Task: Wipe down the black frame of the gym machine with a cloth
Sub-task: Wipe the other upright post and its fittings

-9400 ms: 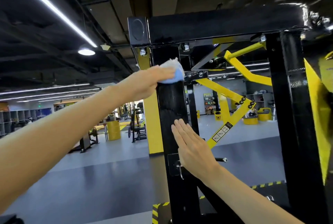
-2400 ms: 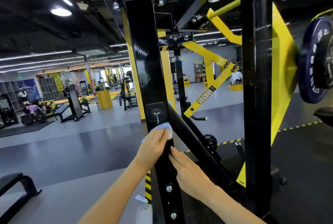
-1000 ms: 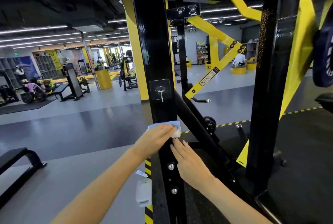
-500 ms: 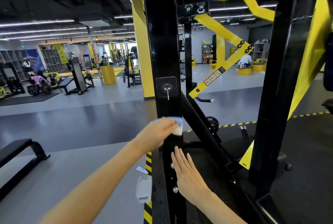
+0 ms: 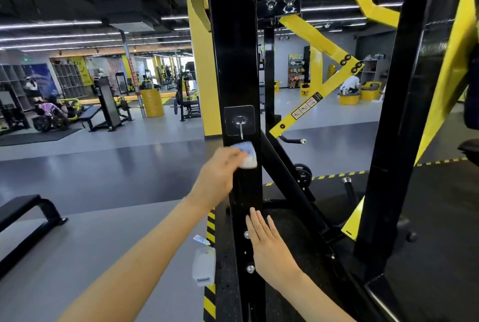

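A black upright post (image 5: 234, 62) of the gym machine frame stands right in front of me. My left hand (image 5: 220, 176) grips a blue and white cloth (image 5: 247, 154) and presses it against the post, just under a small stick-on hook (image 5: 239, 122). My right hand (image 5: 269, 246) lies flat with straight fingers on the post lower down, beside two bolts (image 5: 248, 251). A second black upright (image 5: 396, 124) rises to the right, and a slanted black brace (image 5: 293, 187) runs down between them.
Yellow lever arms (image 5: 318, 83) cross behind the post. A white bottle (image 5: 203, 266) stands on the floor by the post's base, next to yellow-black hazard tape (image 5: 210, 223). A black bench (image 5: 26, 214) sits at the left; more machines and people fill the far hall.
Over the sequence my left hand wiped the cloth from the top of the post down to below the hook. In the last half second both hands barely shifted; the right stays flat near the bolts.
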A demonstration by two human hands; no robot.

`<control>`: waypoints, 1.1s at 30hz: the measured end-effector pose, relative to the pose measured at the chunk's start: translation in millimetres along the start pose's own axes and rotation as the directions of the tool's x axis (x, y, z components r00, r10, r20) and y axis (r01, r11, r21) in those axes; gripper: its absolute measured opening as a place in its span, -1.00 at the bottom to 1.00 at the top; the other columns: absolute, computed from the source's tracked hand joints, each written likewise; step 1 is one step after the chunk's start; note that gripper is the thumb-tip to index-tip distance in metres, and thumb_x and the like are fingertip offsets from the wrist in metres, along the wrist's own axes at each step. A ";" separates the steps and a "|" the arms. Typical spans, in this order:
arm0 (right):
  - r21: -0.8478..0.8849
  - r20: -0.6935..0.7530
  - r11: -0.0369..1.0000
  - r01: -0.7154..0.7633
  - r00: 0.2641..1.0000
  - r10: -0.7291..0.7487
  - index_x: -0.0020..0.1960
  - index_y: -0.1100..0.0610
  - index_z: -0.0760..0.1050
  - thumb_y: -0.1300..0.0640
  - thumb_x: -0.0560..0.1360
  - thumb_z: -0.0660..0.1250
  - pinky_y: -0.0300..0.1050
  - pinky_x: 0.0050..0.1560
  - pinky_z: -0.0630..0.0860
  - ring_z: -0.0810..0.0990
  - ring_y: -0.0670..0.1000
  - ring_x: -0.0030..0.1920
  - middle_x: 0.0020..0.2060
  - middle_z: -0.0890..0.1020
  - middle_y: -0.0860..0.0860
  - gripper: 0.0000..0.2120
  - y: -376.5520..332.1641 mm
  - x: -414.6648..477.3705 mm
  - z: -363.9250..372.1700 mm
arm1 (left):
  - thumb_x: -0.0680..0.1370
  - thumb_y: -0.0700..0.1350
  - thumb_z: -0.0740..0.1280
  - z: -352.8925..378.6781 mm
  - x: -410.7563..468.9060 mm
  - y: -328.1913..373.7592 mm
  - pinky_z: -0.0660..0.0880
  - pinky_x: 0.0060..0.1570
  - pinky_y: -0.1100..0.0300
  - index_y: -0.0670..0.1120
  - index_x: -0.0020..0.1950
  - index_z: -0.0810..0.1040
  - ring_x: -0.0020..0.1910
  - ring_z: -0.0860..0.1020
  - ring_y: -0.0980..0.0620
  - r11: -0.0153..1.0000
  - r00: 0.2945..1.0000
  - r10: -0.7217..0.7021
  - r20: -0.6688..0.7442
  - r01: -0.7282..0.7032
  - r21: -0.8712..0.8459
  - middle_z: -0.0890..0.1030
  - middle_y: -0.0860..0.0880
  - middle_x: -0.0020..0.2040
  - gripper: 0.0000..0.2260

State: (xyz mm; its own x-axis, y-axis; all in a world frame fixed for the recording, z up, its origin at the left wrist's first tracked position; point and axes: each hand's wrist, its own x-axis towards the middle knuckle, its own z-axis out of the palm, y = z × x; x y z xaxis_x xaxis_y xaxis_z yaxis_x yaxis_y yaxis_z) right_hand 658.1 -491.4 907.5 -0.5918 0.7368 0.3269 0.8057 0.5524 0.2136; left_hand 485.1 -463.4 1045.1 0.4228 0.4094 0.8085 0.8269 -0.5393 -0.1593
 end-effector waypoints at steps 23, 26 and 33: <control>-0.025 0.053 0.997 0.075 0.996 -0.074 0.46 0.31 -0.29 0.02 0.58 0.20 0.20 0.48 -0.22 -0.33 0.24 0.48 0.45 -0.33 0.26 -0.21 -1.6 -5.2 -12.7 | 0.46 -0.30 0.16 18.0 -64.5 22.3 0.51 -0.05 0.24 -0.16 0.10 0.61 0.00 0.44 0.08 0.989 0.937 0.093 0.336 -0.047 -0.143 0.48 0.01 0.11 -0.69; 0.070 0.024 0.997 0.032 0.999 -0.034 0.51 0.30 0.07 0.01 0.43 0.41 0.18 0.46 0.01 -0.04 0.25 0.52 0.50 -0.04 0.30 -0.17 -0.7 -7.8 -9.9 | 0.42 -0.39 0.39 11.3 -30.0 17.7 0.49 0.04 0.27 -0.22 0.19 0.57 0.04 0.45 0.05 0.998 0.990 -0.014 0.138 0.023 -0.060 0.49 -0.10 0.14 -0.65; 0.138 0.091 0.989 0.056 0.994 -0.069 0.44 0.26 0.33 0.05 0.31 0.51 0.13 0.37 0.24 0.31 0.15 0.45 0.45 0.32 0.19 -0.22 -12.9 -26.0 27.8 | 0.48 -0.38 0.25 27.3 -25.1 7.6 0.41 0.13 0.22 -0.28 0.18 0.57 0.06 0.43 -0.04 0.997 0.995 0.032 0.092 -0.025 -0.079 0.48 -0.14 0.12 -0.71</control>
State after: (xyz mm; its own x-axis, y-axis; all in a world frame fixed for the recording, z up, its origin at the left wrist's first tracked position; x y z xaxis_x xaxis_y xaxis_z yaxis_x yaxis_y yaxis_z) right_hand 662.4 -506.9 870.7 -0.6453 0.7295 0.2268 0.7606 0.6411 0.1020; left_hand 490.8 -457.7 1008.1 0.4813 0.4577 0.7476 0.7842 -0.6058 -0.1340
